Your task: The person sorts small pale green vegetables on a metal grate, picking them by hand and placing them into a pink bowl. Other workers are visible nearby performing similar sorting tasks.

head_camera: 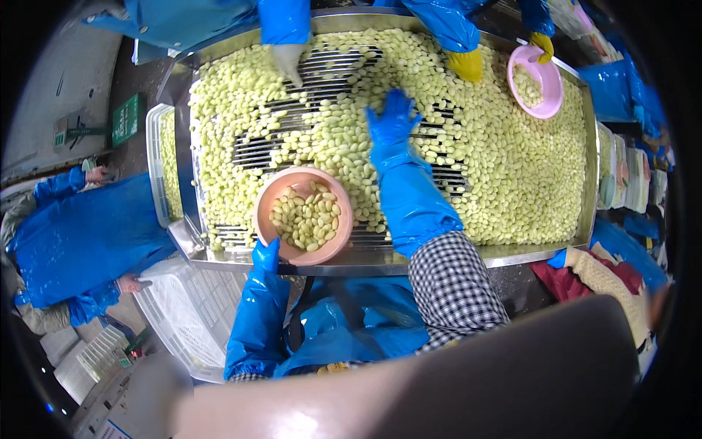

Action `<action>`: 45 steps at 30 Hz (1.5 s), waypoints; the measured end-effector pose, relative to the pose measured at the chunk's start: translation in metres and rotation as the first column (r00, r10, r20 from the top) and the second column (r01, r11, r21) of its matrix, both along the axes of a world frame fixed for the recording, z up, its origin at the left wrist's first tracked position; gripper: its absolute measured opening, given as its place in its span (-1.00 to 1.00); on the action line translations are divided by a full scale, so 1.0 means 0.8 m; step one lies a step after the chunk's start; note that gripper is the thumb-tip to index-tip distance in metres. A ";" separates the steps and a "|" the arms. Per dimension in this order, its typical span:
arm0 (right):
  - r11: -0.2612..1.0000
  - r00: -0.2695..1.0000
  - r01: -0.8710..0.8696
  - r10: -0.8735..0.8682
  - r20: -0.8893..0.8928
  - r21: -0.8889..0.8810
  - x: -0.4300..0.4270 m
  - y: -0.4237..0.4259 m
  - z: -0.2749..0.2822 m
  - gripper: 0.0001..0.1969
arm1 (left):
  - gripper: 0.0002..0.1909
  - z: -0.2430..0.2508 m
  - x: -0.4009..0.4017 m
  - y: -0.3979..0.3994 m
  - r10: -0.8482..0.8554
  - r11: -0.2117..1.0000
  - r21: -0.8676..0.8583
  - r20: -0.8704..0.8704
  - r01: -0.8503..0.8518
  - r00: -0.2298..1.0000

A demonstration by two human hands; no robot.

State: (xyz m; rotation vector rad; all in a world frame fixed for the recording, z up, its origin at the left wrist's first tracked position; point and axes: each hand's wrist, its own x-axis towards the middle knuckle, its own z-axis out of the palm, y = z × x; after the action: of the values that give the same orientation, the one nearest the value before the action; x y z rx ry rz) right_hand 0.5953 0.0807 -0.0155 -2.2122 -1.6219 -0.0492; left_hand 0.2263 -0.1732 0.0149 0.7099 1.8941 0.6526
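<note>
My left hand (266,255), in a blue glove, grips the near-left rim of a salmon-pink plastic bowl (344,230). Yellowish-green oval fruits (305,218), which look like grapes, cover the bottom of this bowl. It rests at the near edge of a metal sorting table (378,269). Further in, my right hand (394,118) lies palm down with fingers spread, on or just above a layer of pale green grape-like fruits (521,181). Dark slats (323,71) show through gaps in that layer. Nothing can be seen held in the right hand; its palm side is hidden.
Across the table, a white-gloved hand (289,61) and a yellow-gloved hand (466,65) touch the fruit. Another yellow-gloved hand (542,46) holds a pink bowl (553,90). White crates stand left (159,164) and near left (186,313). Another person in a blue apron (93,236) is at left.
</note>
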 end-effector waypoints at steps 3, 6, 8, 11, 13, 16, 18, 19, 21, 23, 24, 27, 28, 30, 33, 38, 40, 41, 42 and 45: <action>0.808 0.808 -0.590 0.590 0.002 0.017 -0.061 -0.050 -0.019 -0.37 | -0.53 -0.006 -0.004 -0.003 -0.023 0.999 0.045 -0.020 0.024 1.000; 0.571 0.570 -0.816 0.821 0.035 -0.089 -0.068 -0.134 -0.003 -0.48 | -0.55 -0.012 -0.008 -0.004 0.001 1.000 0.021 0.128 -0.003 0.992; 0.598 0.634 -0.766 0.763 -0.123 -0.234 -0.029 -0.148 0.008 -0.63 | -0.57 -0.014 -0.009 -0.003 0.002 0.999 0.034 0.116 -0.006 0.993; 0.914 0.840 -0.321 0.396 -0.371 0.249 0.078 -0.106 -0.009 -0.71 | -0.57 -0.017 -0.009 -0.003 -0.018 1.000 0.019 0.107 0.016 0.994; 0.931 0.986 -0.128 0.158 -0.061 0.341 0.138 -0.061 -0.042 -0.77 | -0.57 -0.018 -0.010 -0.002 -0.006 1.000 0.008 0.059 0.005 0.998; 0.929 0.989 -0.115 0.074 -0.128 -0.352 0.196 -0.004 -0.079 -0.82 | -0.57 -0.017 -0.011 0.000 -0.023 0.999 0.038 0.049 0.021 0.999; 0.936 0.990 -0.138 0.123 -0.064 -0.325 0.188 0.005 -0.072 -0.81 | -0.57 -0.014 -0.011 0.001 -0.031 0.999 0.039 0.052 0.029 0.998; 0.945 0.884 -0.056 -0.103 -0.456 -0.322 0.171 0.000 -0.058 -0.79 | -0.57 -0.012 -0.010 0.003 -0.036 0.999 0.041 0.056 0.033 0.998; 0.945 0.255 0.276 -0.250 -0.934 -0.177 0.112 -0.021 -0.011 -0.69 | -0.57 -0.007 -0.007 0.006 -0.038 0.999 0.039 0.071 0.035 0.997; 0.932 -0.160 0.305 -0.152 -0.975 -0.195 0.040 -0.057 0.039 -0.59 | -0.57 -0.002 -0.003 0.009 -0.038 0.999 0.042 0.084 0.034 0.996; 0.987 0.001 0.042 -0.156 -0.988 -0.155 0.007 -0.082 0.060 -0.58 | -0.57 0.002 -0.002 0.010 -0.036 0.999 0.039 0.086 0.033 0.996; 0.908 0.482 -0.418 0.251 -0.840 0.031 -0.001 -0.119 0.093 -0.52 | -0.56 0.011 0.003 0.011 -0.047 0.998 0.047 0.088 0.043 0.995; 0.967 0.613 -0.250 0.191 -0.767 0.041 0.018 -0.124 0.092 -0.51 | -0.56 0.012 0.004 0.011 -0.051 0.998 0.047 0.087 0.047 0.995; 0.991 0.863 0.130 -0.120 -0.491 -0.014 0.076 -0.132 0.080 -0.46 | -0.56 0.013 0.005 0.010 -0.049 0.997 0.055 0.088 0.044 0.995; 0.957 0.956 0.291 -0.291 -0.019 -0.008 0.121 -0.183 0.053 -0.40 | -0.56 0.008 0.007 0.005 -0.049 0.998 0.043 0.096 0.045 0.994; 0.745 0.475 -0.654 0.272 -0.837 -0.129 0.159 -0.243 0.041 -0.40 | -0.56 0.005 0.011 0.006 -0.004 1.000 0.009 0.136 0.002 0.991; 0.964 0.806 -0.126 -0.038 -0.590 -0.233 0.179 -0.225 0.051 -0.48 | -0.55 0.008 0.014 0.009 0.005 1.000 0.004 0.147 -0.006 0.989; 0.945 0.925 0.080 -0.189 -0.330 -0.316 0.188 -0.212 0.057 -0.51 | -0.55 0.011 0.015 0.010 0.013 1.000 0.003 0.150 -0.014 0.989; 0.906 0.936 0.318 -0.347 -0.060 -0.279 0.183 -0.208 0.060 -0.45 | -0.55 0.013 0.017 0.011 0.024 1.000 0.003 0.157 -0.025 0.987; 0.815 0.978 0.209 -0.183 0.102 -0.540 0.169 -0.211 0.057 -0.16 | -0.55 0.017 0.017 0.013 0.052 0.999 0.008 0.189 -0.054 0.981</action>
State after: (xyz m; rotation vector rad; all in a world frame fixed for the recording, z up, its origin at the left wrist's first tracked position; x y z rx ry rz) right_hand 0.7309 -0.0882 0.0299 -2.8237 -1.5613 0.3598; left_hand 0.2400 -0.1631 0.0286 0.5859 1.7403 0.7399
